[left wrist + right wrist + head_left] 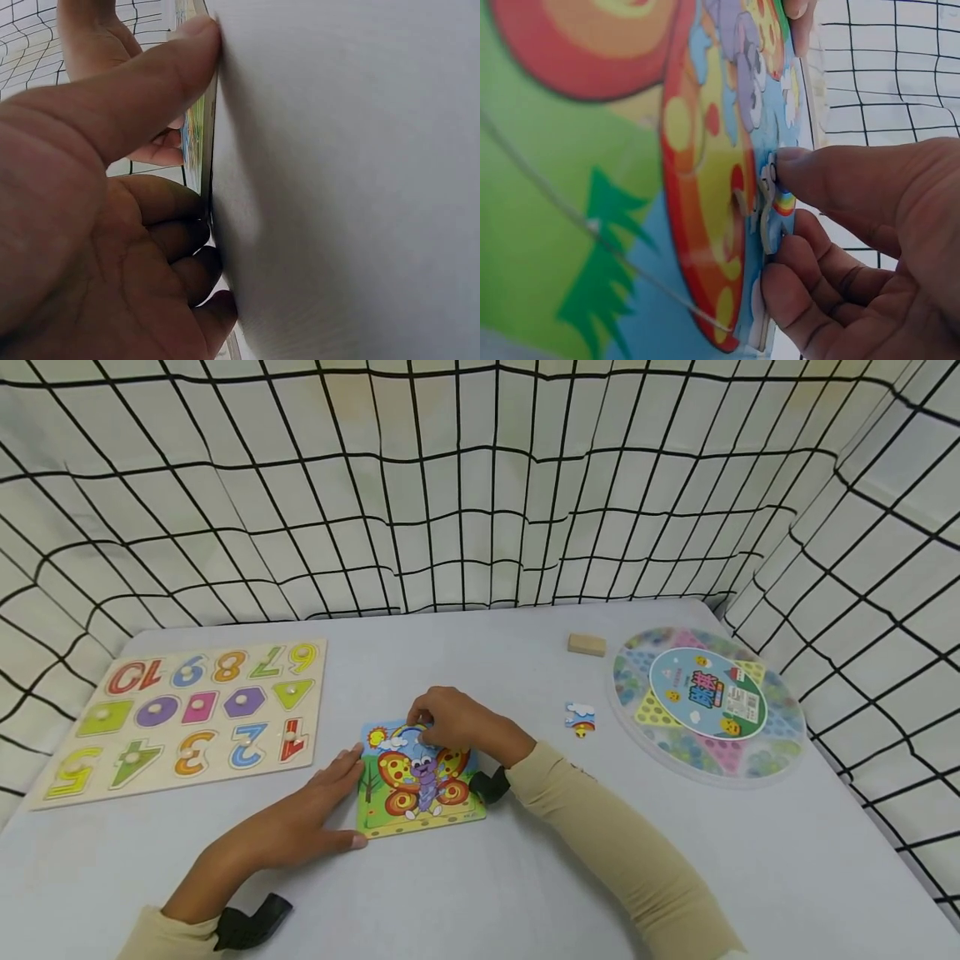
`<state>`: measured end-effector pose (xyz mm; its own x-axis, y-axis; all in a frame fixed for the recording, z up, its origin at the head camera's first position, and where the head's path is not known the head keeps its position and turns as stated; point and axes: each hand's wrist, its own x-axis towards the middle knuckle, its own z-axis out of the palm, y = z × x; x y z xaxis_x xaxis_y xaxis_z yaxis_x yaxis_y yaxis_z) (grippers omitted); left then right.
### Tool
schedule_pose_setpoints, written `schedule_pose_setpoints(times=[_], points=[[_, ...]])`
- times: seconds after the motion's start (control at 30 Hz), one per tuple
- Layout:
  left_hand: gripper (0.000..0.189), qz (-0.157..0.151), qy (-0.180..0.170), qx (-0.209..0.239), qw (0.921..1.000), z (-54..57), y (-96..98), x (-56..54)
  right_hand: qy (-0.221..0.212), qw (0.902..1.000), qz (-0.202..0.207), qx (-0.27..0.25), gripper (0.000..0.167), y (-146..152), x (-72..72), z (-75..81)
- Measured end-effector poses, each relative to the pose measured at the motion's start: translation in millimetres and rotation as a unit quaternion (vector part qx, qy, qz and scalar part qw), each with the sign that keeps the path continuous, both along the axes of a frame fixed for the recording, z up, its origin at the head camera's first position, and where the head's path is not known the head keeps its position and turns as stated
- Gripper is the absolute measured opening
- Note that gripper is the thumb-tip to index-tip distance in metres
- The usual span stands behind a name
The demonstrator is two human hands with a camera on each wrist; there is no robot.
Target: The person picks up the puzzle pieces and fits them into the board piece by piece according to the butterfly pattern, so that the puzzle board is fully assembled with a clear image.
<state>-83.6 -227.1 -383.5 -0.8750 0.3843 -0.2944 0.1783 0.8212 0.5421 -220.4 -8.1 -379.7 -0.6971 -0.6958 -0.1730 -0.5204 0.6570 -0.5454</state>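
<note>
A butterfly jigsaw puzzle [423, 777] lies flat on the table in the head view. My left hand [311, 818] rests along its left side, fingers stretched out at the edge and thumb at the near left corner. Over the puzzle's far edge, my right hand [457, 720] pinches a puzzle piece [768, 199] between thumb and fingers. In the right wrist view that piece stands slightly raised and tilted against the board, a bit of rainbow showing near it. The right fingers partly hide the top of the picture. A loose puzzle piece [581, 718] with clouds and rainbow lies to the right.
A wooden number and shape board [318, 693] lies at the left. On the right is a round, clear game case [637, 739] with a printed label. A small wooden block [587, 645] sits near it. Black netting [495, 460] surrounds the table's back and sides.
</note>
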Motion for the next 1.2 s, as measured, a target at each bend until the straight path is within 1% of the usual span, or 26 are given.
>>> schedule_pose_setpoints(times=[0.57, 0.77, 0.9, 1.03, 1.2], points=[[0.097, -0.002, -0.001, 0.005, 1.0, 0.7, -1.7, -1.3, 0.005, 0.9997, 0.01, -0.021, 0.017, 1.3, -4.2, -6.1], [0.099, 0.003, -0.006, 0.007, 1.0, 1.1, -2.5, -0.9, -0.023, 0.9981, 0.025, -0.052, 0.017, 6.6, -6.5, -3.9], [0.099, 0.004, -0.008, 0.009, 0.9999, 0.8, -2.2, -1.4, -0.042, 0.9952, 0.031, -0.082, 0.018, 13.6, -11.0, -2.9], [0.1, 0.004, -0.01, 0.01, 0.9999, 0.2, -2.2, -1.6, -0.042, 0.9932, 0.035, -0.103, 0.018, 21.3, -16.3, -2.9], [0.1, 0.005, -0.01, 0.008, 0.9999, -0.6, -1.6, -1.7, -0.04, 0.9942, 0.016, -0.098, 0.019, 30.8, -19.3, 1.6]])
